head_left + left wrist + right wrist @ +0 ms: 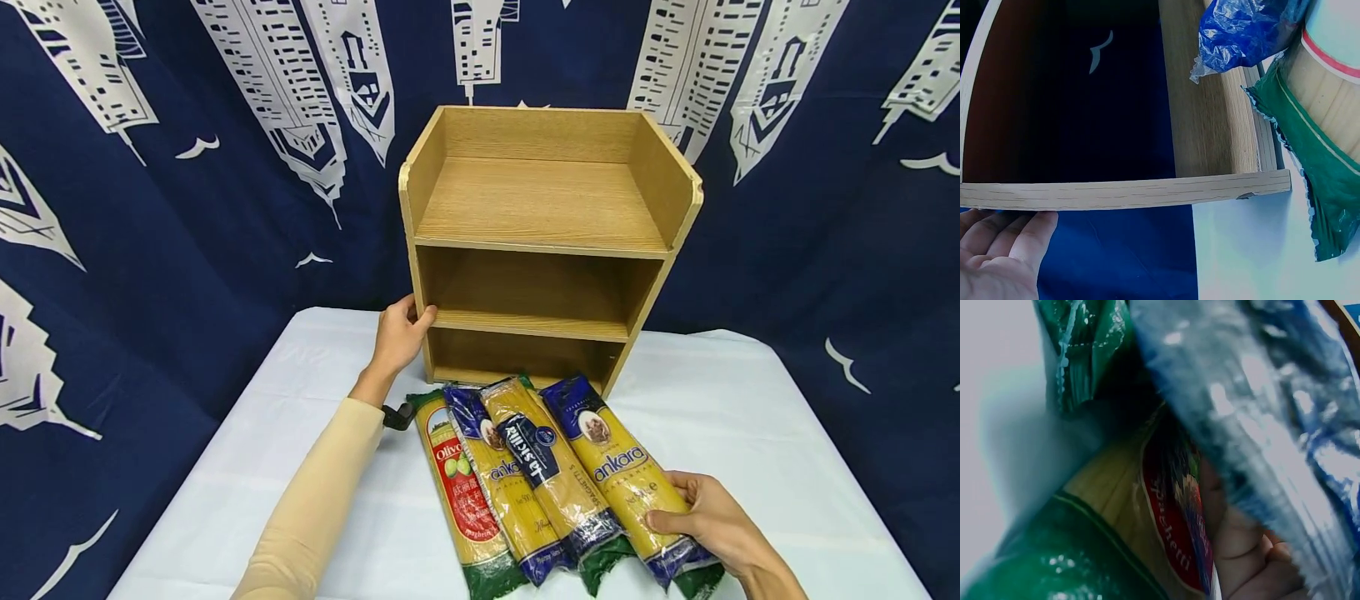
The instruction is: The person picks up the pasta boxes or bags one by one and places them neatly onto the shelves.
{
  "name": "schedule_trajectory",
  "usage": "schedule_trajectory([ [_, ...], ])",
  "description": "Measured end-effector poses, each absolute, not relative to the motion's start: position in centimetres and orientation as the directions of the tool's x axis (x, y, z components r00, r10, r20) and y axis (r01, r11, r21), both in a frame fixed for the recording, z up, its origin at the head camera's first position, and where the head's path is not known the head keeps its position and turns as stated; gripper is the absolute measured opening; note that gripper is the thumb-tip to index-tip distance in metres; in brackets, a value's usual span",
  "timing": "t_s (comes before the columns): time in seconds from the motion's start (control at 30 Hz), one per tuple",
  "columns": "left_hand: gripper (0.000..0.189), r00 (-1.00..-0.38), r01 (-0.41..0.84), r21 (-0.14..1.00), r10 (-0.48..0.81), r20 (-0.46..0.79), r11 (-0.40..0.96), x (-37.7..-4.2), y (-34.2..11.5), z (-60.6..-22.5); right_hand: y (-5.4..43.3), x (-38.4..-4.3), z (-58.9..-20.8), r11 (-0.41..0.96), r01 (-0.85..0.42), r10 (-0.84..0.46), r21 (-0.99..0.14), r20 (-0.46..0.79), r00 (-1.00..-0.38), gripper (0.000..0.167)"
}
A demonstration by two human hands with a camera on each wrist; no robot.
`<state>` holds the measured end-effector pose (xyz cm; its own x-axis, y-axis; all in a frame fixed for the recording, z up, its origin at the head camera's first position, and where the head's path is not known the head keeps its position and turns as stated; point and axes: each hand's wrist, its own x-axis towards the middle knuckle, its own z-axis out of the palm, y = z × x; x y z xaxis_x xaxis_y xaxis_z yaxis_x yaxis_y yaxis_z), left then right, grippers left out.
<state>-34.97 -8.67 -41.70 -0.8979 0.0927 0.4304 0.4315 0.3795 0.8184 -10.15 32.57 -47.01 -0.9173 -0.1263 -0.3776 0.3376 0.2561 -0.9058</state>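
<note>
A small wooden shelf unit (543,204) stands at the back, and my left hand (397,340) grips its left side, thumb at the front edge. The left wrist view shows those fingers (1030,240) against the side panel (1122,195). My right hand (716,518) holds the lower end of the rightmost yellow-and-blue Ankara spaghetti pack (618,467), thumb on top. Beneath it, a green wrapper end (701,582) pokes out. In the right wrist view, fingers (1241,556) lie between the blue wrapper (1235,406) and a red-labelled spaghetti pack (1116,481).
Left of the held pack lie a La Sicilia spaghetti pack (551,458), another Ankara pack (510,492) and a red-labelled Olivo pack (461,492), overlapping in front of the shelf. A white cloth covers the table (787,467). Dark blue printed fabric (187,275) hangs behind.
</note>
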Motion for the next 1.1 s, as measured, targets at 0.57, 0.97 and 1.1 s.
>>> schedule_trajectory([
  [0.57,0.031,-0.894,0.441,0.814,0.105,0.436,0.379,-35.1,-9.0,-41.6,32.9,-7.2,-44.7,0.093,0.323,-0.212,-0.942,-0.335,-0.918,0.079],
  [0.97,0.031,-0.899,0.432,0.815,0.111,0.424,0.387,-35.2,-8.9,-41.5,32.7,-5.4,-40.4,-0.069,0.237,-0.206,-0.969,-0.218,-0.954,0.038],
  [1.1,0.03,-0.901,0.428,0.819,0.109,0.42,0.382,-35.1,-9.0,-41.5,32.6,-4.8,-38.9,-0.065,0.127,-0.183,-0.99,-0.113,-0.977,0.041],
])
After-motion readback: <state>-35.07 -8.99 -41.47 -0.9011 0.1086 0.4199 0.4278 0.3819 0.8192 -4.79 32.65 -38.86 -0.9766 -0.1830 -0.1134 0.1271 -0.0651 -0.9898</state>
